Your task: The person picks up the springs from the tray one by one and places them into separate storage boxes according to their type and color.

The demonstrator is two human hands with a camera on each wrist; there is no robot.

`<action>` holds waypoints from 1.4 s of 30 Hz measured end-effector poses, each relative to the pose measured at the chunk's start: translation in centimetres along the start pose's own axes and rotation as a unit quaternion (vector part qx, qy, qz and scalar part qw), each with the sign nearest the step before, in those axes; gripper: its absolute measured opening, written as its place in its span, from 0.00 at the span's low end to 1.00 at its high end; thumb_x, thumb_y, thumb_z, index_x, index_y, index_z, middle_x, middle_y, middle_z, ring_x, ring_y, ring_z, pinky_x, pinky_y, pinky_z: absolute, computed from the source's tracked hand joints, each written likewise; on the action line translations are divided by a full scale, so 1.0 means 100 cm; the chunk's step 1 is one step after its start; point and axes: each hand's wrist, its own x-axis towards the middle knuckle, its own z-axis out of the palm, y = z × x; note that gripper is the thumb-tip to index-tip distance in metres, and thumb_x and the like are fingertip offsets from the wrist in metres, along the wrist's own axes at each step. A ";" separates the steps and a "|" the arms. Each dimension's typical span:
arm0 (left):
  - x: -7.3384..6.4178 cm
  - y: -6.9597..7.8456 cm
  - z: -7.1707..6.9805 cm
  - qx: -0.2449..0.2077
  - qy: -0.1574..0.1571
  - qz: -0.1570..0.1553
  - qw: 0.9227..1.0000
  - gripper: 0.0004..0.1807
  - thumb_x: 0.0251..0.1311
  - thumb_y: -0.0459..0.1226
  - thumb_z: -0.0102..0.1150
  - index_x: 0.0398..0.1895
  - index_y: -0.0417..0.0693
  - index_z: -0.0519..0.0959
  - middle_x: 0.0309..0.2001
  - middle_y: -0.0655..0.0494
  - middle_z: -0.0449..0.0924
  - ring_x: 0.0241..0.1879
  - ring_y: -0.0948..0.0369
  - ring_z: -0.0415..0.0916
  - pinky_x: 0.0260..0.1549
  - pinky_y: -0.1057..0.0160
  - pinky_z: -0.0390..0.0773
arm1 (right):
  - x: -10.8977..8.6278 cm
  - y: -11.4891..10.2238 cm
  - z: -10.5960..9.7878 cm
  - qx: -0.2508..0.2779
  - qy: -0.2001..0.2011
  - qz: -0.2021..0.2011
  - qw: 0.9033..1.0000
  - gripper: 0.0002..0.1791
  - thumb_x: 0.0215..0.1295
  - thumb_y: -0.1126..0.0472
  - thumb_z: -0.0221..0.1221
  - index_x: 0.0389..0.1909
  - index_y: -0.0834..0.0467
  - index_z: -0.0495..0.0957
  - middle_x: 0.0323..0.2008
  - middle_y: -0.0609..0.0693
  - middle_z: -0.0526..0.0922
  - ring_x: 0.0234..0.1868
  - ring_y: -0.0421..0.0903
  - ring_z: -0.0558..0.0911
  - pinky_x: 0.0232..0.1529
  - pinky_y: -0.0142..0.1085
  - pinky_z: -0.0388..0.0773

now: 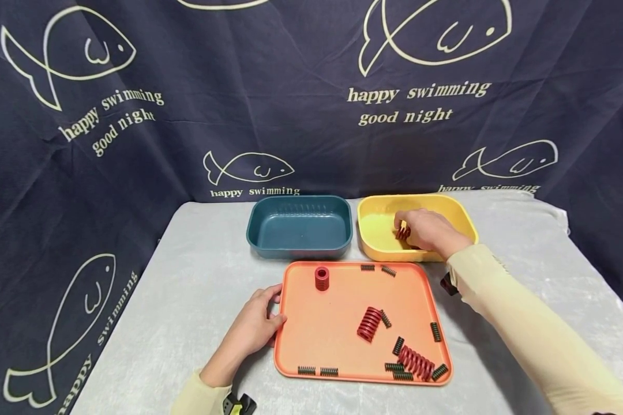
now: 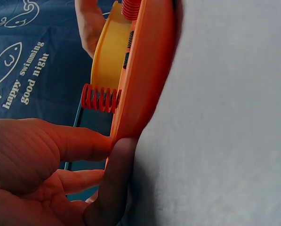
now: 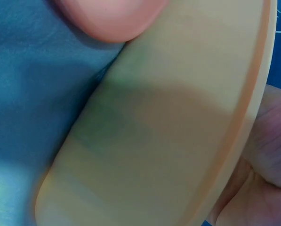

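Observation:
At the left edge of the orange tray (image 1: 337, 340), my left hand (image 1: 254, 323) grips the rim between thumb and fingers; the left wrist view shows this hand (image 2: 60, 165) close up. My right hand (image 1: 428, 229) reaches down into the yellow bin (image 1: 374, 230), its curled fingers at a dark red spring (image 1: 402, 233). Its fingertips are partly hidden, and in the right wrist view the bin wall (image 3: 178, 117) covers much of this hand (image 3: 267, 155). On the tray, one red spring (image 1: 322, 279) stands upright; two others, a thick one (image 1: 370, 324) and a longer one (image 1: 416, 363), lie down.
Several small dark springs (image 1: 435, 332) lie about the tray, some along its edges and some around the longer red spring. A dark teal bin (image 1: 300, 230) stands left of the yellow one, behind the tray. A pale cloth (image 1: 187, 288) covers the table, with a navy fish-print curtain (image 1: 291, 115) behind.

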 end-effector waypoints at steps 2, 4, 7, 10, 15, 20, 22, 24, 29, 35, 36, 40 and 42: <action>0.000 0.000 0.000 0.000 0.000 0.000 1.000 0.36 0.59 0.29 0.71 0.71 0.40 0.71 0.46 0.51 0.72 0.29 0.63 0.70 0.26 0.64 0.72 | -0.001 0.000 0.000 -0.002 0.002 -0.002 1.000 0.17 0.55 0.71 0.64 0.44 0.52 0.82 0.29 0.49 0.79 0.34 0.52 0.75 0.37 0.45 0.72; 0.000 0.000 0.000 0.001 0.000 0.000 1.000 0.35 0.59 0.29 0.71 0.71 0.40 0.71 0.46 0.51 0.72 0.29 0.62 0.70 0.26 0.64 0.72 | -0.002 0.000 -0.001 -0.007 0.001 -0.004 1.000 0.17 0.55 0.71 0.65 0.45 0.52 0.82 0.30 0.49 0.79 0.34 0.52 0.76 0.37 0.46 0.73; 0.000 0.001 0.000 0.005 0.001 0.000 1.000 0.35 0.59 0.29 0.71 0.71 0.39 0.72 0.46 0.51 0.73 0.29 0.62 0.70 0.26 0.63 0.72 | -0.004 -0.001 -0.004 -0.015 0.004 -0.008 1.000 0.19 0.55 0.69 0.67 0.48 0.53 0.82 0.33 0.50 0.81 0.35 0.53 0.77 0.37 0.48 0.75; 0.000 0.001 0.000 0.010 0.003 -0.001 1.000 0.35 0.59 0.30 0.71 0.71 0.39 0.72 0.46 0.51 0.73 0.29 0.62 0.70 0.27 0.63 0.72 | -0.006 -0.003 -0.008 -0.021 0.016 -0.016 1.000 0.20 0.56 0.66 0.69 0.52 0.54 0.81 0.38 0.54 0.83 0.38 0.54 0.79 0.38 0.51 0.77; 0.000 0.000 0.000 0.014 0.006 0.001 1.000 0.35 0.59 0.30 0.71 0.71 0.40 0.72 0.46 0.52 0.73 0.30 0.62 0.69 0.29 0.62 0.71 | -0.008 -0.010 -0.013 -0.028 0.036 -0.030 0.999 0.23 0.60 0.60 0.69 0.57 0.56 0.80 0.49 0.60 0.83 0.42 0.57 0.81 0.43 0.55 0.77; -0.001 0.000 0.000 0.014 0.004 -0.004 1.000 0.35 0.59 0.31 0.71 0.71 0.41 0.72 0.45 0.52 0.73 0.29 0.62 0.69 0.28 0.62 0.71 | -0.012 -0.022 -0.016 -0.041 0.058 -0.038 0.997 0.25 0.63 0.54 0.69 0.61 0.55 0.80 0.56 0.62 0.80 0.55 0.66 0.79 0.52 0.62 0.71; -0.001 0.001 -0.001 0.013 0.004 -0.005 1.000 0.35 0.59 0.31 0.71 0.71 0.41 0.72 0.45 0.52 0.73 0.29 0.62 0.69 0.28 0.62 0.71 | -0.014 -0.029 -0.018 -0.041 0.063 -0.036 0.997 0.27 0.64 0.52 0.68 0.63 0.55 0.79 0.59 0.63 0.79 0.59 0.68 0.75 0.55 0.65 0.68; -0.002 0.002 -0.001 0.012 0.004 -0.003 1.000 0.35 0.59 0.31 0.71 0.71 0.41 0.72 0.45 0.52 0.73 0.29 0.62 0.69 0.28 0.62 0.71 | -0.016 -0.037 -0.019 -0.039 0.069 -0.038 0.996 0.29 0.64 0.50 0.68 0.65 0.55 0.78 0.61 0.64 0.77 0.62 0.69 0.73 0.58 0.66 0.65; -0.003 0.002 -0.001 0.012 0.003 -0.002 1.000 0.35 0.60 0.31 0.71 0.71 0.41 0.72 0.45 0.52 0.73 0.30 0.62 0.69 0.29 0.62 0.71 | -0.020 -0.056 -0.020 -0.043 0.100 -0.065 0.992 0.34 0.64 0.43 0.68 0.68 0.53 0.76 0.64 0.62 0.75 0.65 0.68 0.71 0.62 0.67 0.62; -0.003 0.003 -0.001 0.013 0.003 -0.001 1.000 0.35 0.60 0.31 0.71 0.72 0.41 0.72 0.45 0.52 0.73 0.30 0.62 0.69 0.29 0.61 0.71 | -0.025 -0.079 -0.021 -0.035 0.142 -0.105 0.984 0.36 0.64 0.35 0.65 0.68 0.51 0.76 0.66 0.59 0.74 0.66 0.66 0.71 0.64 0.66 0.61; -0.002 0.003 0.000 0.013 0.003 0.000 1.000 0.35 0.60 0.31 0.71 0.72 0.41 0.72 0.45 0.52 0.73 0.30 0.62 0.69 0.29 0.61 0.71 | -0.027 -0.083 -0.021 -0.033 0.148 -0.112 0.982 0.37 0.64 0.34 0.65 0.68 0.51 0.77 0.66 0.59 0.75 0.66 0.66 0.72 0.64 0.66 0.62; -0.002 0.003 0.000 0.014 0.003 0.003 1.000 0.35 0.60 0.31 0.70 0.72 0.41 0.72 0.45 0.52 0.73 0.30 0.62 0.69 0.29 0.62 0.71 | -0.032 -0.098 -0.021 -0.040 0.159 -0.138 0.977 0.39 0.62 0.32 0.65 0.68 0.50 0.77 0.66 0.59 0.74 0.65 0.65 0.72 0.63 0.65 0.63; -0.002 0.003 0.000 0.014 0.004 0.005 1.000 0.35 0.60 0.31 0.70 0.72 0.41 0.72 0.45 0.52 0.73 0.30 0.62 0.69 0.29 0.62 0.71 | -0.034 -0.105 -0.019 -0.039 0.157 -0.147 0.976 0.40 0.62 0.31 0.65 0.69 0.49 0.76 0.67 0.59 0.73 0.66 0.66 0.72 0.63 0.64 0.63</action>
